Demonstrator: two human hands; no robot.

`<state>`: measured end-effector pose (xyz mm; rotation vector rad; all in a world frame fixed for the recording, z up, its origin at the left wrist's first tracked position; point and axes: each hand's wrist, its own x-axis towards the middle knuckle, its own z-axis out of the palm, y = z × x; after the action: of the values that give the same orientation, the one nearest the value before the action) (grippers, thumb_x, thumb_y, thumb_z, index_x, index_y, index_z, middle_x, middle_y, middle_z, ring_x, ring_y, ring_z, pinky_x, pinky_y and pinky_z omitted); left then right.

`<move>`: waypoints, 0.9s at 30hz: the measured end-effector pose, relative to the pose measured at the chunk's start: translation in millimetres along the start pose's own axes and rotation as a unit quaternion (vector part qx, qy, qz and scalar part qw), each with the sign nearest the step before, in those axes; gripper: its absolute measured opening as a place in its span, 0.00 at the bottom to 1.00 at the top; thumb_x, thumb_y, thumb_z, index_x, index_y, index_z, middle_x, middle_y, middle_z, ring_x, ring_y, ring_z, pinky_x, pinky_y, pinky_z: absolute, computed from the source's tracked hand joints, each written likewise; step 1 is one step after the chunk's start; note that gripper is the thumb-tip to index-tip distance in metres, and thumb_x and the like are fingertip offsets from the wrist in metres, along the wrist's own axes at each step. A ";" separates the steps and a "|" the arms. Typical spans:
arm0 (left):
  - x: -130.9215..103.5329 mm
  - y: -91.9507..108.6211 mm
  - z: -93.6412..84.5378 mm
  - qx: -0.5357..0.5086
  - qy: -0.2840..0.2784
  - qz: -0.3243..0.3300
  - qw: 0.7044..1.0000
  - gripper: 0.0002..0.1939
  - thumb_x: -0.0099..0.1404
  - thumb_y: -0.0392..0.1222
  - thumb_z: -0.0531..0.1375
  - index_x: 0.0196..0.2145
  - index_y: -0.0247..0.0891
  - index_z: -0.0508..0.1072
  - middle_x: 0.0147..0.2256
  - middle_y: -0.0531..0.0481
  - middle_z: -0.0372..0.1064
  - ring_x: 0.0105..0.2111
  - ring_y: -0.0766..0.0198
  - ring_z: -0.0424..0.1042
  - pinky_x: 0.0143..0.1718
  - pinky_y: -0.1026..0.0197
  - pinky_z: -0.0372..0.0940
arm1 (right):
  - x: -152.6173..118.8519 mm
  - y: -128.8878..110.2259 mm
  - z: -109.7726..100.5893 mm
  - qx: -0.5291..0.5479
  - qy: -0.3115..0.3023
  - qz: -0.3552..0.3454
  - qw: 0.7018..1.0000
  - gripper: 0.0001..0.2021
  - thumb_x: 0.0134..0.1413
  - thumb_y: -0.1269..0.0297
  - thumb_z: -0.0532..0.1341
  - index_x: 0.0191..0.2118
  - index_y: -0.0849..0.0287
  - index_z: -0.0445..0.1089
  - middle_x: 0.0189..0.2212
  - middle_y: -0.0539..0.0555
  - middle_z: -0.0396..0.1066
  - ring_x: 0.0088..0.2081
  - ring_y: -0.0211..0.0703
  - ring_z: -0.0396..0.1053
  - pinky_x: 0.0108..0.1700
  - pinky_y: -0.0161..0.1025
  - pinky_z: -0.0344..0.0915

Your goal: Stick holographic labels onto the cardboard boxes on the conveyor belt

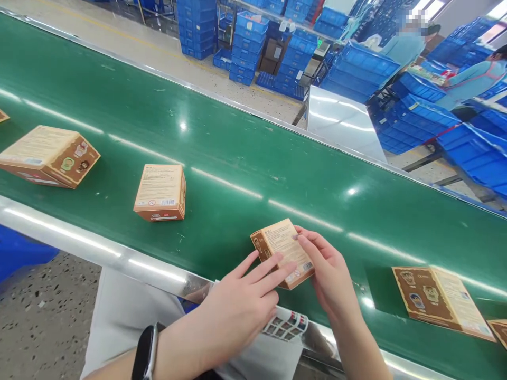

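My right hand (pixel 330 269) grips a small brown-and-cream cardboard box (pixel 289 243) by its right side, thumb on the printed top face and fingers behind. The box sits tilted at the near edge of the green conveyor belt. Across its lower left part lie the stretched fingers of my left hand (pixel 247 293), spread apart and touching the printed face. Below that hand, a white sheet with a dark-and-red grid pattern (pixel 287 323) pokes out over the metal rail; whether the left hand holds it, I cannot tell. A watch (pixel 146 351) is on my left wrist.
Other boxes of this kind rest on the belt (pixel 222 142): one (pixel 160 191) left of my hands, a larger one (pixel 51 155) farther left, another (pixel 439 301) at right. Beyond the belt stand stacked blue crates (pixel 247 47), a metal table (pixel 338 119) and two people.
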<state>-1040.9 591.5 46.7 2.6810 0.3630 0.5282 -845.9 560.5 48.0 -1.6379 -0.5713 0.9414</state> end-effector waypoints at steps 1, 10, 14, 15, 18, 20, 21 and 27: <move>0.5 0.4 1.8 0.009 -0.002 0.000 1.000 0.12 0.74 0.36 0.55 0.34 0.36 0.75 0.65 0.45 0.65 0.67 0.54 0.61 0.67 0.49 0.57 | -3.1 1.2 1.5 0.007 0.007 0.000 1.000 0.18 0.43 0.46 0.73 0.31 0.57 0.77 0.46 0.57 0.78 0.40 0.48 0.73 0.39 0.41 0.69; 1.2 0.9 -5.3 0.013 -0.007 0.012 1.000 0.11 0.73 0.38 0.56 0.35 0.37 0.77 0.63 0.47 0.68 0.64 0.56 0.64 0.64 0.53 0.59 | -15.7 1.4 2.9 -0.009 0.027 -0.044 0.999 0.16 0.49 0.49 0.72 0.31 0.57 0.75 0.45 0.56 0.77 0.40 0.46 0.72 0.39 0.39 0.69; 1.6 -0.5 -3.0 0.008 -0.014 0.021 1.000 0.11 0.73 0.38 0.56 0.35 0.36 0.77 0.63 0.46 0.68 0.65 0.55 0.63 0.64 0.52 0.59 | -16.7 0.0 4.2 -0.055 0.031 -0.058 0.996 0.17 0.49 0.48 0.70 0.30 0.57 0.72 0.44 0.57 0.77 0.38 0.46 0.72 0.37 0.40 0.69; 1.8 -0.8 -2.1 0.010 -0.015 0.025 1.000 0.11 0.73 0.38 0.56 0.36 0.36 0.77 0.63 0.46 0.68 0.65 0.55 0.62 0.64 0.52 0.59 | -17.5 -0.2 4.3 -0.069 0.037 -0.060 0.995 0.17 0.49 0.47 0.70 0.30 0.56 0.72 0.43 0.57 0.77 0.38 0.47 0.73 0.37 0.40 0.69; 2.5 -2.0 1.5 0.023 -0.015 0.031 0.999 0.12 0.73 0.39 0.54 0.37 0.36 0.77 0.65 0.46 0.65 0.67 0.57 0.60 0.63 0.52 0.60 | -18.3 0.7 3.0 -0.132 0.060 -0.069 0.987 0.18 0.49 0.46 0.68 0.31 0.56 0.71 0.43 0.58 0.78 0.40 0.50 0.74 0.39 0.43 0.69; 3.4 -3.6 4.7 0.027 -0.018 0.035 0.999 0.12 0.74 0.39 0.54 0.38 0.36 0.77 0.66 0.46 0.63 0.67 0.57 0.59 0.62 0.52 0.61 | -15.4 1.8 0.9 -0.178 0.086 -0.087 0.976 0.18 0.50 0.46 0.67 0.37 0.55 0.72 0.41 0.57 0.78 0.41 0.51 0.74 0.43 0.46 0.68; 3.9 -4.7 6.4 0.025 -0.017 0.038 0.999 0.12 0.74 0.39 0.54 0.38 0.36 0.77 0.66 0.46 0.63 0.67 0.56 0.59 0.62 0.51 0.61 | -12.6 2.0 -0.6 -0.196 0.099 -0.096 0.971 0.21 0.50 0.46 0.67 0.44 0.55 0.71 0.39 0.56 0.79 0.41 0.51 0.74 0.44 0.47 0.68; 2.0 -12.2 3.5 -0.039 0.004 0.066 0.997 0.11 0.75 0.37 0.54 0.37 0.35 0.75 0.64 0.42 0.65 0.66 0.56 0.61 0.67 0.52 0.56 | 2.0 -9.5 -11.9 -0.277 0.131 -0.108 0.946 0.31 0.49 0.43 0.64 0.54 0.58 0.68 0.30 0.55 0.79 0.31 0.51 0.75 0.37 0.47 0.67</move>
<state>-1039.8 601.9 39.3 2.6402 0.1654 0.5780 -834.0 557.8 57.4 -2.1047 -0.8623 0.4027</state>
